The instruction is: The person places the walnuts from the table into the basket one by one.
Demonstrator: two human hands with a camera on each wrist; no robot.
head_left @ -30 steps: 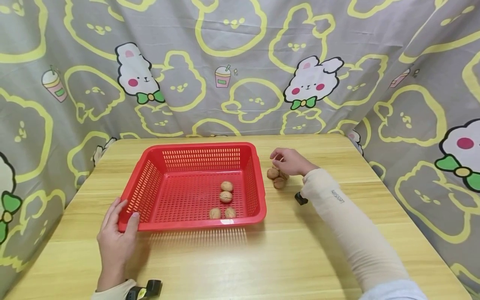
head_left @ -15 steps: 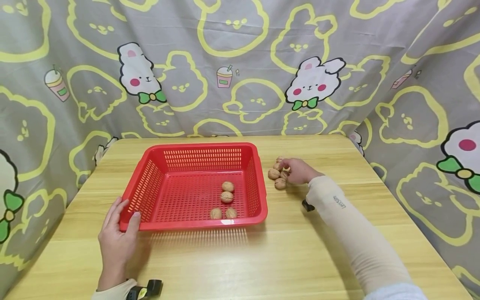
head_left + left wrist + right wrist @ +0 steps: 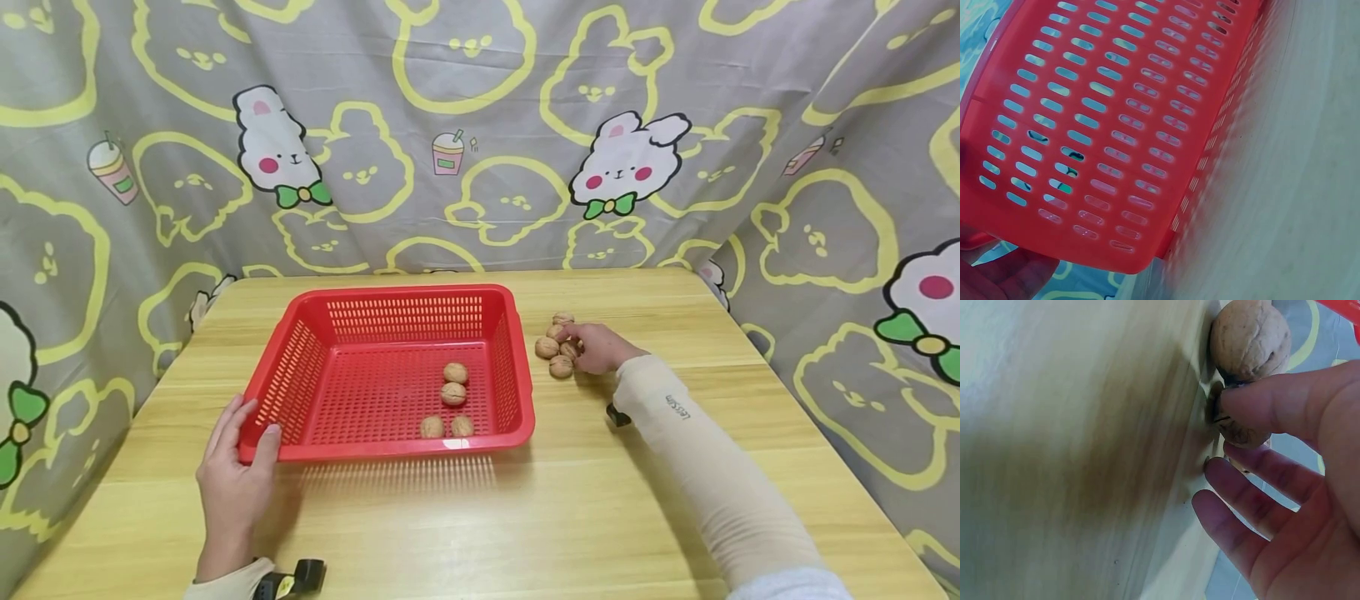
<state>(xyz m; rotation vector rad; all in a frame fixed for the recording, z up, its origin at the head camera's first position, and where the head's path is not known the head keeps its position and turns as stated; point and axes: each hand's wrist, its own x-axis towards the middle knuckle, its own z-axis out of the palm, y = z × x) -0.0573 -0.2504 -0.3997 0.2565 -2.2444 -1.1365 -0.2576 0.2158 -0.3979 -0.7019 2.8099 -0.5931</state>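
A red plastic basket with slotted walls stands on the table, with several walnuts on its floor toward the right. My left hand grips its near left corner, thumb over the front rim and fingers at the left side. To the right of the basket lies a small cluster of walnuts. Over that cluster, my right hand pinches one walnut; the index finger is hidden in the right wrist view. The other fingers spread beside it, and another walnut sits just past the thumb.
The light wooden table carries everything. Behind it and on both sides hangs a grey curtain with yellow outlines and cartoon rabbits. A small black camera is strapped at my left wrist.
My right hand has come down and slightly toward me onto the walnut cluster, its fingers closing on one walnut. My left hand, the basket and the walnuts inside stay as they were.
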